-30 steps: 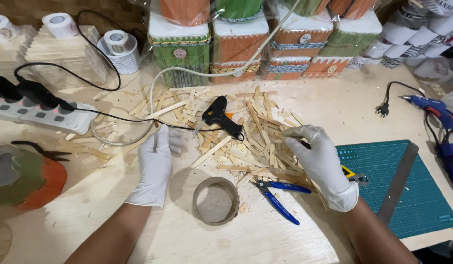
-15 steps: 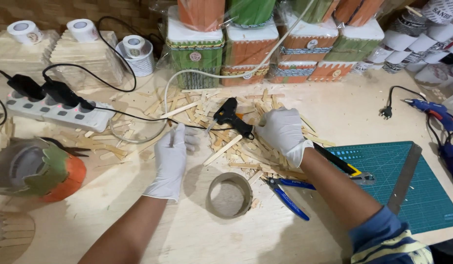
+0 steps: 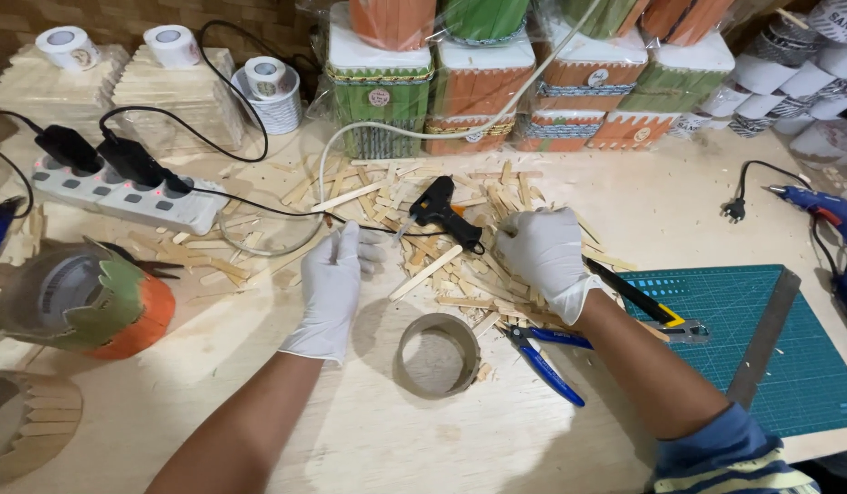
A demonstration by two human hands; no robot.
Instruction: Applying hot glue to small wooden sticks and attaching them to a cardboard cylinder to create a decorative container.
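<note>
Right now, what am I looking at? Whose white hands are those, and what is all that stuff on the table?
Those are a person's two hands in white gloves. The camera sits on the person's head and looks down, so you see what they see. The left hand lies flat on the wooden table. The right hand rests on a pile of flat wooden sticks; I cannot tell if it grips one. Beside it lies a black glue gun. Nearer are a cardboard ring, blue pliers and a green cutting mat. A white power strip sits at the left.

A craft workshop: glue gun (image 3: pixel 439 209), cutting mat (image 3: pixel 744 338), wooden sticks (image 3: pixel 423 274), pliers (image 3: pixel 544 357).
</note>
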